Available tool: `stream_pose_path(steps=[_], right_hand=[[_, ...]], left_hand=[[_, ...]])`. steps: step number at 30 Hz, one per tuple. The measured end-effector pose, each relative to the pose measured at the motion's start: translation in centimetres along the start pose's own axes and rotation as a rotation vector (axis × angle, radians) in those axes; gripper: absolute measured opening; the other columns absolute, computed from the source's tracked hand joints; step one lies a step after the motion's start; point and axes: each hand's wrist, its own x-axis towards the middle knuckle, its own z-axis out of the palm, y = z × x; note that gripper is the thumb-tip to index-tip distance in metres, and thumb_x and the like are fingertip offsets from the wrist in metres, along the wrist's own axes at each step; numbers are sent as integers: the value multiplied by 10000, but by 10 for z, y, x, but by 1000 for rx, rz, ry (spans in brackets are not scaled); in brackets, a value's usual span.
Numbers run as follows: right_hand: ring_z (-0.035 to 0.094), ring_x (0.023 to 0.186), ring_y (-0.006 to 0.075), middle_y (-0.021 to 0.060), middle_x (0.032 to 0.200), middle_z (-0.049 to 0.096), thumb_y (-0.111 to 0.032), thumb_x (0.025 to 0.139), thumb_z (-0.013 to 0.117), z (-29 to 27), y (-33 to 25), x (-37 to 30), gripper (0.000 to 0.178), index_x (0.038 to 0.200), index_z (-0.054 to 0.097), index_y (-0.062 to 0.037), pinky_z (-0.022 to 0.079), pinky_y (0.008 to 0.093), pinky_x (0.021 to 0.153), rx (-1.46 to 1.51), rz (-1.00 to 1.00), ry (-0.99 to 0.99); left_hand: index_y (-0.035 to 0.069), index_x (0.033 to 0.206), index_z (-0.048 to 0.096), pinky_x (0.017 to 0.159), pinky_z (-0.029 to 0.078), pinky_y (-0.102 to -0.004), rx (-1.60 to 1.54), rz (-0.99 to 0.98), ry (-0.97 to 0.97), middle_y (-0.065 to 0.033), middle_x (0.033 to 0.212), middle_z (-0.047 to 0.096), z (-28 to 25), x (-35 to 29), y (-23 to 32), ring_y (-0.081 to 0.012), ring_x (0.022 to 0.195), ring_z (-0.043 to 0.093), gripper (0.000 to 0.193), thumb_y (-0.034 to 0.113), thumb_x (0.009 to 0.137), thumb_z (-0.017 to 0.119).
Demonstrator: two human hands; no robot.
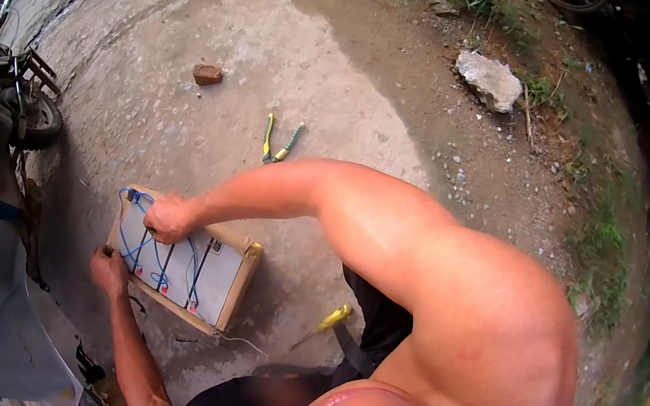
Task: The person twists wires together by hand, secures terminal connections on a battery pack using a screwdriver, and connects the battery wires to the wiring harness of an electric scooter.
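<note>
A shallow cardboard box [239, 288] lies on the ground at the left, holding several grey batteries [218, 276] side by side. Blue wires [197, 263] loop across their tops, and small red spots show along the near ends. My right hand [170, 217] is over the box's far left part, its fingers curled closed; what they grip is hidden. At the near left corner, my left hand [109, 269] has its thumb and fingers pinched together beside the box edge. Anything between them is too small to make out.
Pliers [270, 141] with yellow-green handles lie spread beyond my right forearm. A yellow-handled screwdriver [335, 318] is beside my dark-clothed leg. A brick piece [207, 75] and a pale rock [488, 80] sit farther off. Along the left stands a vehicle with a wheel [34, 124].
</note>
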Motion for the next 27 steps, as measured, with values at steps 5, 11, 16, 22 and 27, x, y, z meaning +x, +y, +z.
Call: stream_pose_path(steps=[5,11,16,22,27], right_hand=[[717,809,397,185,801,722,-233,799,647,4,4,2,183,813,718,-65,566,510,727,-33,-55,64],[718,811,400,187,801,723,-238,798,642,2,7,1,198,810,714,-54,566,514,727,-46,-70,61],[719,819,401,197,811,723,-230,801,632,-2,3,-1,201,827,719,-51,568,512,731,-23,-89,55],[720,833,402,200,829,728,-217,799,630,-2,3,-1,200,847,729,-50,569,507,741,-22,-63,40],[718,832,405,202,833,728,-217,795,630,-6,1,-3,197,847,732,-56,570,506,742,-23,-51,50]], left_hand=[[-58,1012,725,854,529,-464,-25,3,22,-244,965,735,0,-2,1,-412,923,709,326,213,835,684],[-51,961,729,858,517,-500,-117,-17,25,-256,999,708,-4,-6,7,-428,941,688,354,259,817,639],[-60,953,726,844,521,-499,-66,-20,45,-259,969,710,5,1,-7,-436,910,692,338,249,833,661],[-61,958,731,852,519,-490,-79,-10,9,-255,989,704,1,-5,-1,-433,926,686,336,252,850,674],[-62,956,732,844,518,-486,-52,36,30,-249,967,701,4,-2,-5,-429,910,684,329,244,848,677]])
